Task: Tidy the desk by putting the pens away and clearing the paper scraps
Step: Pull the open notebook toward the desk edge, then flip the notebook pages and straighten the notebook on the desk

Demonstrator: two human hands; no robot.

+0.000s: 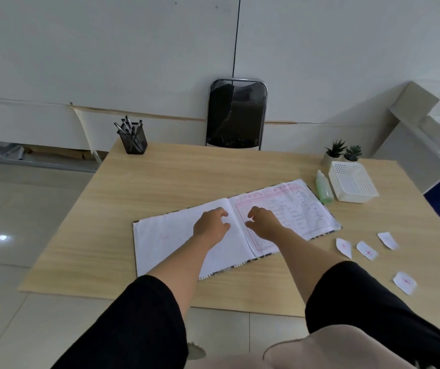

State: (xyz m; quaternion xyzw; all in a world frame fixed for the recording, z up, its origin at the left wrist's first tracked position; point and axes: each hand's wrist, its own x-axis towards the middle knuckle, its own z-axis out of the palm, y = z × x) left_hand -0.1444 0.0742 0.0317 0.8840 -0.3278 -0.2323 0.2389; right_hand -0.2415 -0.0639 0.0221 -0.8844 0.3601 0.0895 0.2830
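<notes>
Fingers of the left hand were loosely curled and parted, pinching nothing; same for the right hand, fingers half-curled, empty; both hovered over or rested lightly on the open notebook near its centre fold; contact couldn't be confirmed.

Pens already stood in the black mesh holder at the desk's far left corner; no loose pens visible; that half looked done. Four paper scraps with red marks lay on the bare desk to the right of the notebook, close together but apart from one another; nearest one sat well toward the front edge. White basket stood at the far right, beside a green bottle and two small plants.

Judgement: step in hand was probably closing the notebook, or moving off it to the scraps; scraps not yet touched.

To do it well: fold one cover over from the outer edge, other palm steadying the spine; avoid sliding the book right, it could sweep scraps off the desk; then gather scraps with the right hand, pinching each at an edge or sliding them into one pile first; thin paper lifts poorly from flat on.
</notes>
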